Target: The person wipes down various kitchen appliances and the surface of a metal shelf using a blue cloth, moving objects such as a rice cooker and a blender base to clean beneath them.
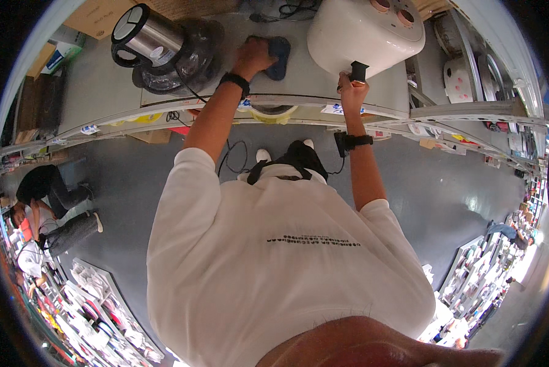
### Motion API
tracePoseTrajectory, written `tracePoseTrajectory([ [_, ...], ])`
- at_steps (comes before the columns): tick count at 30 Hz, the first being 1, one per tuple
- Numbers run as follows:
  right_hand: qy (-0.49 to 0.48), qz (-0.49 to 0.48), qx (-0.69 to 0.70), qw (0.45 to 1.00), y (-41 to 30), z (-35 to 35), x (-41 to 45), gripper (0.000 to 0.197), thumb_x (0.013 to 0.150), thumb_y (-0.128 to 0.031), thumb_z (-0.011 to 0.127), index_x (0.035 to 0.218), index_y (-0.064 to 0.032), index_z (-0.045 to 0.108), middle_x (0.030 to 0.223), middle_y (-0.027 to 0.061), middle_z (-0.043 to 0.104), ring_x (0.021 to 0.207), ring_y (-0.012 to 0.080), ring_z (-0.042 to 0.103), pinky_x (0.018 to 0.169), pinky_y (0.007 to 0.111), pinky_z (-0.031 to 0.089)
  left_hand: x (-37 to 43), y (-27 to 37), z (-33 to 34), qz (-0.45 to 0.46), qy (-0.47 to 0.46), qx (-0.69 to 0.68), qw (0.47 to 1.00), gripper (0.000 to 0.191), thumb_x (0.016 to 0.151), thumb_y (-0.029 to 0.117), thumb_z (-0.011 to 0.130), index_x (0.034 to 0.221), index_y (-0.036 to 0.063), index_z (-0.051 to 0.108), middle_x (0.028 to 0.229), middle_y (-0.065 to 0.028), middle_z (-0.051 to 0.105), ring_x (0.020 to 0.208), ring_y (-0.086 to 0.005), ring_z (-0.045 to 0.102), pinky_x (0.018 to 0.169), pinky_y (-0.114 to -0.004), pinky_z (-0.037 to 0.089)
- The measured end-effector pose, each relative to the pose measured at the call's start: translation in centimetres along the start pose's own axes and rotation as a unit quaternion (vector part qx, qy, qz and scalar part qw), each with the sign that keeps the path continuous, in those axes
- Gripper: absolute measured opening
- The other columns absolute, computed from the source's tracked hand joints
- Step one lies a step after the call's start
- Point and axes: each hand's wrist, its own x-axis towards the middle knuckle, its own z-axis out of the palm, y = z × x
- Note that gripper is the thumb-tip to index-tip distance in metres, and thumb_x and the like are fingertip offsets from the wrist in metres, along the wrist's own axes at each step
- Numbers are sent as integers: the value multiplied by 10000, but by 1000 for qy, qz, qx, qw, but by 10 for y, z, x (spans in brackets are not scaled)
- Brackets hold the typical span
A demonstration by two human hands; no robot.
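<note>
My left hand is on the grey shelf top, its thumb and fingers on a dark blue pad or cloth that it partly covers. To the right stands a glossy cream air fryer with copper-coloured knobs. My right hand grips the black handle on its front. On the left, a stainless-steel jug-shaped appliance with a black handle appears tilted, beside dark, shiny plastic-like material.
A black cable lies at the back of the shelf. Cardboard boxes stand at the far left. A metal rack holds goods on the right. Behind me are a bending person and stocked shelves.
</note>
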Motion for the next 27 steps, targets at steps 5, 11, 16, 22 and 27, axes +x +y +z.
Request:
tracePoseTrajectory([
  [5, -10, 5, 24, 1000, -4, 0, -4, 173, 839, -47, 680, 692, -17, 594, 594, 22, 558, 488, 85, 499, 432, 241, 380, 18, -18, 12, -23, -54, -24, 998, 552, 819, 526, 677, 1023, 14, 705, 1085, -225, 661, 986, -375, 646, 844, -471, 549],
  [11, -6, 14, 52, 999, -8, 8, 3, 221, 850, -85, 696, 673, -4, 593, 566, 53, 578, 458, 96, 503, 423, 247, 364, 67, -51, 24, -10, 24, 5, 1000, 589, 884, 542, 604, 953, -36, 697, 935, -218, 673, 808, -342, 637, 782, -467, 544],
  [16, 0, -18, 21, 1000, -8, 9, -3, 247, 869, -125, 682, 662, -17, 602, 569, 64, 616, 461, 92, 523, 426, 240, 375, 34, -33, 28, -29, 80, -24, 996, 574, 792, 564, 675, 921, 7, 719, 1112, -248, 631, 920, -383, 648, 796, -490, 550],
  [22, -11, -50, -19, 999, -3, -1, 0, 172, 898, -142, 674, 807, -1, 638, 633, 73, 652, 481, 88, 549, 431, 237, 409, -35, 56, 18, -75, 5, -47, 996, 686, 841, 526, 602, 1384, 131, 463, 1467, -229, 346, 1248, -481, 407, 961, -622, 405],
  [27, -29, -14, -118, 993, -3, -15, 5, 253, 876, -220, 720, 845, 13, 628, 617, 44, 633, 570, 114, 582, 548, 281, 471, -77, 102, 17, -60, 12, -22, 998, 714, 937, 533, 471, 1538, 234, 227, 1597, -189, 78, 1415, -538, 83, 1017, -804, 127],
])
